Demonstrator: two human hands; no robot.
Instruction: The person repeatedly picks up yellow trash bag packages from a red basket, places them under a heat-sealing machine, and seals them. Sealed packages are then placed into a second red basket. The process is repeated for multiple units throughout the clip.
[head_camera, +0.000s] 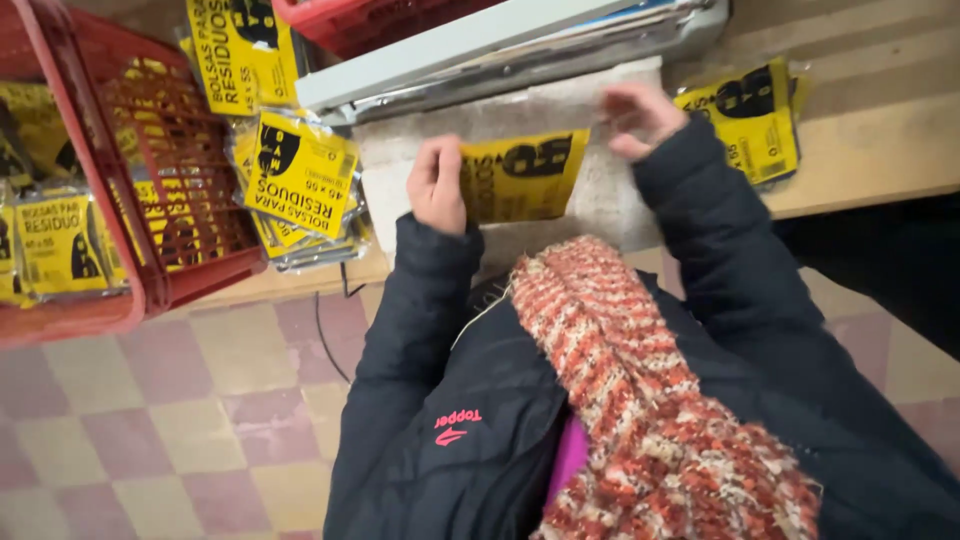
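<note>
The left hand (437, 185) has its fingers curled shut on the left edge of a flat yellow plastic packet with black print (522, 176). The right hand (640, 115), blurred, pinches the packet's upper right corner. The packet lies just below a long white-and-grey bar sealer (500, 45); left of it sits a pile of similar yellow packets (298, 185) beside a red plastic crate (150, 170).

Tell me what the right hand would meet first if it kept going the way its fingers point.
The right hand points left along the top edge of the yellow packet; it would likely meet that edge first, then the left hand, though depth is unclear.
</note>
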